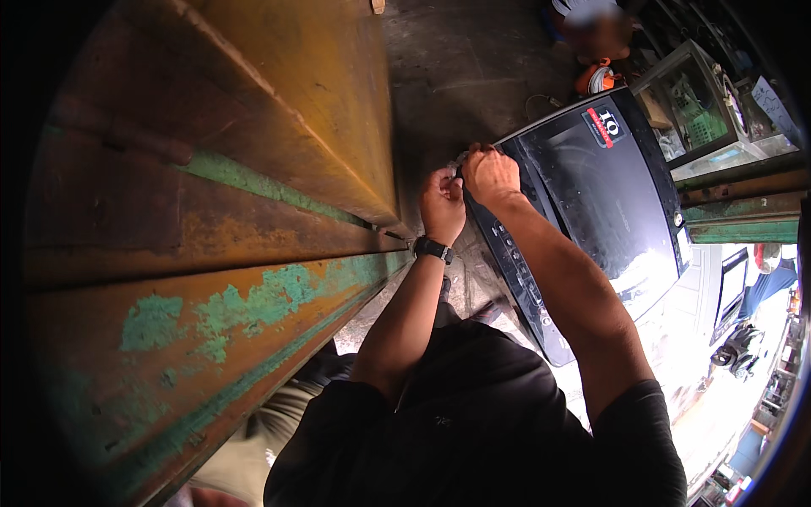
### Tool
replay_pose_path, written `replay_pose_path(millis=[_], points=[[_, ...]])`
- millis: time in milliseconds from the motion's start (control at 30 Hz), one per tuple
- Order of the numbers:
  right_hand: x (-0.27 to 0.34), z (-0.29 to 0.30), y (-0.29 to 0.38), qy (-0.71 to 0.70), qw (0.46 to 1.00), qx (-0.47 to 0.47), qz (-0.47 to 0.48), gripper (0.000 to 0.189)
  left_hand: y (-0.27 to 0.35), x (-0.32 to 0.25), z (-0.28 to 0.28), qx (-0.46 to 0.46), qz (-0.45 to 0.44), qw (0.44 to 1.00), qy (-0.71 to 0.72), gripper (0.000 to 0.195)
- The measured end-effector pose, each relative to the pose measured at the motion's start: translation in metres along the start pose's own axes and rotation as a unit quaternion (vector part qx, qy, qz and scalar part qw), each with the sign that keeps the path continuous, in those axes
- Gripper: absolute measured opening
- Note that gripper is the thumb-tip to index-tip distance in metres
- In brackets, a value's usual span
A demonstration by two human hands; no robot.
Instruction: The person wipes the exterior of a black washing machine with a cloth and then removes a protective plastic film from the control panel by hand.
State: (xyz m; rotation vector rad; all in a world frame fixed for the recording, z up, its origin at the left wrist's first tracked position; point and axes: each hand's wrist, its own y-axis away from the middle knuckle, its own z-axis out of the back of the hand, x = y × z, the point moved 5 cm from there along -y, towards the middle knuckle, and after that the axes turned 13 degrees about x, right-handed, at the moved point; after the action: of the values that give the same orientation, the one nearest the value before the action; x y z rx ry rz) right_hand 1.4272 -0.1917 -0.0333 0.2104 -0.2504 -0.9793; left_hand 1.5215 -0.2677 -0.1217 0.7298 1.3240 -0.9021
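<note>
Before me stands a black top-loading washing machine (595,184), its dark lid closed and a row of controls along the near left edge. At its upper left corner my left hand (443,204), with a black watch on the wrist, pinches a small pale, translucent item (457,162) between thumb and fingers. My right hand (491,174) is right beside it, fingers curled over the machine's corner and against the same small item. What exactly the item is cannot be told, and the right fingertips are partly hidden.
A worn wooden door (253,285) with peeling green paint runs close along my left. A glass-fronted cabinet (690,108) stands beyond the machine. An orange cable reel (600,79) lies near a person (595,28) at the top. Another person's trousers (247,437) show at lower left.
</note>
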Motion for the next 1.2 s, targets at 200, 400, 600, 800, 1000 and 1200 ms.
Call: replay_pose_path(millis=[200, 400, 600, 800, 1000, 1200], points=[[-0.022, 0.004, -0.004, -0.045, 0.998, 0.015, -0.035, 0.031, -0.002, -0.007, -0.001, -0.016, -0.033, 0.999, 0.009, 0.02], [-0.042, 0.016, 0.007, -0.2, 0.979, -0.025, -0.02, 0.023, -0.006, -0.036, -0.003, -0.021, -0.05, 0.982, -0.181, 0.017], [-0.046, 0.009, 0.027, -0.272, 0.957, -0.094, 0.04, 0.018, -0.013, -0.065, -0.01, -0.037, -0.087, 0.935, -0.342, 0.019], [-0.048, 0.002, 0.058, -0.283, 0.946, -0.141, 0.076, 0.018, -0.021, -0.07, -0.017, -0.033, -0.084, 0.919, -0.384, 0.01], [-0.056, -0.009, 0.086, -0.33, 0.937, -0.105, 0.053, 0.021, -0.037, -0.07, -0.025, -0.024, -0.006, 0.904, -0.427, 0.014], [-0.064, -0.016, 0.105, -0.323, 0.935, -0.13, 0.071, 0.022, -0.039, -0.074, -0.029, 0.026, 0.058, 0.879, -0.473, 0.026]])
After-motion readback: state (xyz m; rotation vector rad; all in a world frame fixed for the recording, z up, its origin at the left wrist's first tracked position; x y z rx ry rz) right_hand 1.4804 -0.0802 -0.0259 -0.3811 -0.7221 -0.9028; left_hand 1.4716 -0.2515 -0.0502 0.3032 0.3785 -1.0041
